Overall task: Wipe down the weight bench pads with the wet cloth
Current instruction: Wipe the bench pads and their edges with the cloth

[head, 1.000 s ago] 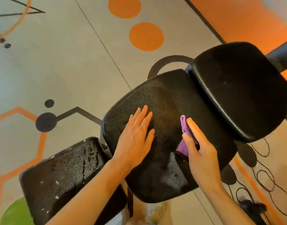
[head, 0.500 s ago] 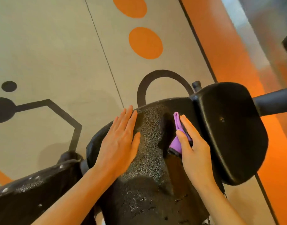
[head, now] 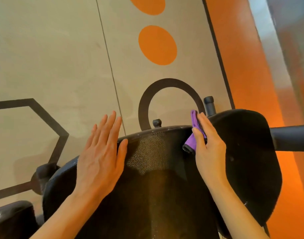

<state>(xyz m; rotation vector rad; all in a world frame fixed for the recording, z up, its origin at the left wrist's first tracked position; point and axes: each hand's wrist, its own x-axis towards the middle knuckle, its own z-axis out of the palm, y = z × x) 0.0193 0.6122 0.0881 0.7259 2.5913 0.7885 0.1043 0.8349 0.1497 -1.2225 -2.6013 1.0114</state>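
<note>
A black textured bench pad [head: 153,163] fills the lower middle of the head view. My left hand [head: 101,157] lies flat on its left side, fingers straight and reaching past the far edge. My right hand [head: 208,149] presses a folded purple cloth [head: 193,135] with straight fingers against the pad's far right corner, in the gap beside a second black pad [head: 247,152]. The cloth sticks out above and below my fingers. A third black pad [head: 11,219] shows at the lower left corner.
A dark metal bar [head: 292,138] runs right from the second pad. Two black capped posts [head: 209,106] rise behind the pads. The floor is beige with orange dots, dark lines and an orange strip [head: 251,66] on the right.
Both hands have slid toward the pad's far edge, the right one carrying the cloth up to the far right corner. The view has tipped forward over the bench.
</note>
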